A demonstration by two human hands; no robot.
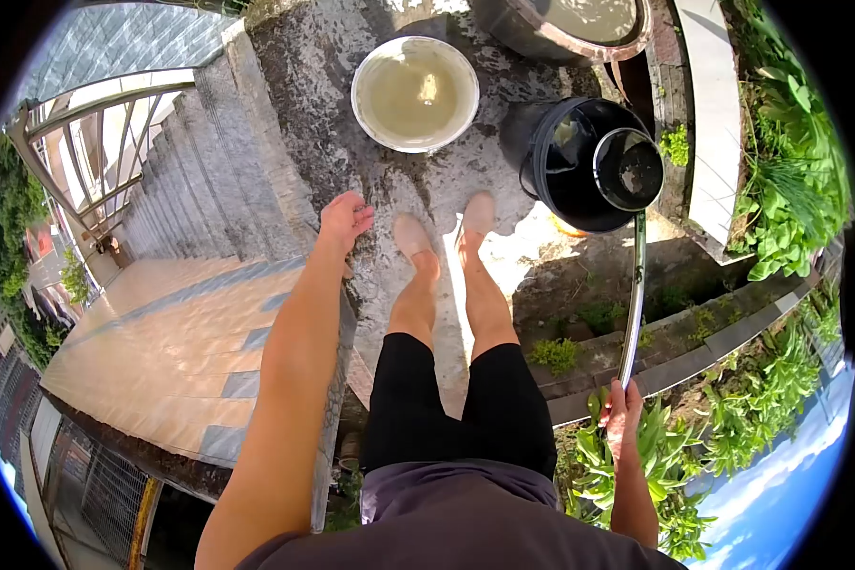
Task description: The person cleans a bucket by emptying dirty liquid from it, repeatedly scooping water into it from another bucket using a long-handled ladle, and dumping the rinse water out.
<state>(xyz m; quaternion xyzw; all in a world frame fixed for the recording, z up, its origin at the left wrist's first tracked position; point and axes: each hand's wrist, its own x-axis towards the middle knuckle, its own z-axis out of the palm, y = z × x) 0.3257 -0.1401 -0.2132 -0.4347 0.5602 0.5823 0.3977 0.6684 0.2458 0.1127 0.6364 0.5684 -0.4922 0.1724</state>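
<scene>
My right hand [622,408] grips the long shiny metal handle of a ladle [634,285]. The ladle's round dark bowl [627,171] is over the mouth of a black bucket [556,157]; whether it touches the contents I cannot tell. Nothing is in my left hand [347,220], which hangs over the concrete to the left of my feet with loosely curled fingers. Ahead of my feet stands a round white tub [415,141] of cloudy yellowish liquid, with bright light reflecting off its surface.
A large brown pot [560,38] holding murky liquid stands behind the black bucket. Stained concrete [380,275] lies underfoot. To the left are concrete steps [199,171], a metal railing [85,119] and a tiled surface [180,332]. Planting beds with leafy plants [779,180] border the right side.
</scene>
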